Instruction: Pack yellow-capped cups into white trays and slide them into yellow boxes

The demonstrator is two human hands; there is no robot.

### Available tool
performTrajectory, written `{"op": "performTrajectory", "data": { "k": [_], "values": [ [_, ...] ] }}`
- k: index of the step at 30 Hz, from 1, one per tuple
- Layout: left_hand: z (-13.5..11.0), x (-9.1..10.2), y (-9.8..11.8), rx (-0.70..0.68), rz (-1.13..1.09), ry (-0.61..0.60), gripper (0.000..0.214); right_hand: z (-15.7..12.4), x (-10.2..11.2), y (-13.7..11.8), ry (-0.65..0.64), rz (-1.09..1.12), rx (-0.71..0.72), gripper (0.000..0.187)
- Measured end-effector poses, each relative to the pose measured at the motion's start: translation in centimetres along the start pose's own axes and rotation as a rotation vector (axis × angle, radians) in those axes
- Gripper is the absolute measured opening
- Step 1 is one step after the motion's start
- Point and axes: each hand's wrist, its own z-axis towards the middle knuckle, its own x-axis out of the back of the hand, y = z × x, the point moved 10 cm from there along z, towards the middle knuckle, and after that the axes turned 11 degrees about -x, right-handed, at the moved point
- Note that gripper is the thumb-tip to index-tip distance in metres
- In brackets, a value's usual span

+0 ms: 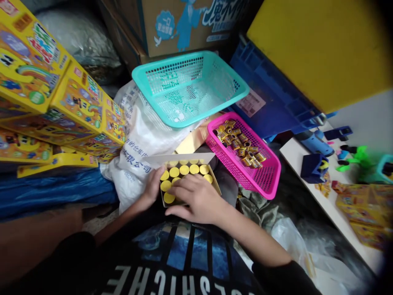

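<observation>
1. White woven sack (139,164): blue Chinese print, "的仓库" and "限公司" legible.
2. Cardboard carton (181,24): blue round badge reading "一口"; other blue characters unclear.
3. Dark T-shirt (181,258): white capitals, upside down in view, "SHICHE" legible, remainder cut off.

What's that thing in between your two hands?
In the head view, a small open cardboard box sits between the left hand and the right hand. It's full of round yellow discs, and the right hand covers some of them.
</observation>
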Motion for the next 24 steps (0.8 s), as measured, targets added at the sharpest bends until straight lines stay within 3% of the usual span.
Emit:
{"op": "performTrajectory", "data": {
  "k": [3, 5, 6, 8, 11, 14, 17, 19, 21, 24],
  "values": [
    [-0.1, 0.0, -1.2, 0.048, -0.055, -0.015, 0.051, -2.3, 7.8, 5.5, 0.441, 0.078, -0.132, 0.035],
    [0.0, 0.4, -2.0, 0.056, -0.054, 0.009, 0.049, -3.3, 11.6, 12.4, 0.615, -0.002, -0.460, 0.042],
    [0.0, 0.6, -2.3, 0.057, -0.050, 0.023, 0.049, -3.5, 12.3, 16.4, 0.602, -0.045, -0.672, 0.042],
    [0.1, 0.9, -2.8, 0.064, -0.054, 0.036, 0.048, -2.9, 10.8, 23.7, 0.337, -0.052, -1.032, 0.034],
    [0.0, 0.7, -3.0, 0.081, -0.083, 0.030, 0.049, -0.9, 6.9, 29.2, 0.037, 0.055, -1.130, 0.025],
    [-0.1, 0.5, -3.0, 0.095, -0.095, 0.024, 0.049, 0.0, 3.8, 30.4, -0.097, 0.154, -1.073, 0.022],
    [-0.2, 0.7, -2.8, 0.085, -0.077, 0.039, 0.048, -1.1, 2.4, 30.0, -0.203, 0.238, -1.011, 0.016],
    [-0.1, 0.9, -2.6, 0.076, -0.063, 0.052, 0.048, -2.3, 2.8, 29.6, -0.230, 0.278, -0.984, 0.009],
    [0.0, 0.9, -2.6, 0.070, -0.051, 0.054, 0.049, -3.6, 4.0, 29.0, -0.217, 0.310, -0.966, 0.016],
    [0.0, 0.7, -2.5, 0.075, -0.056, 0.046, 0.050, -5.0, 7.2, 26.8, -0.017, 0.494, -0.870, 0.030]
  ]
}}
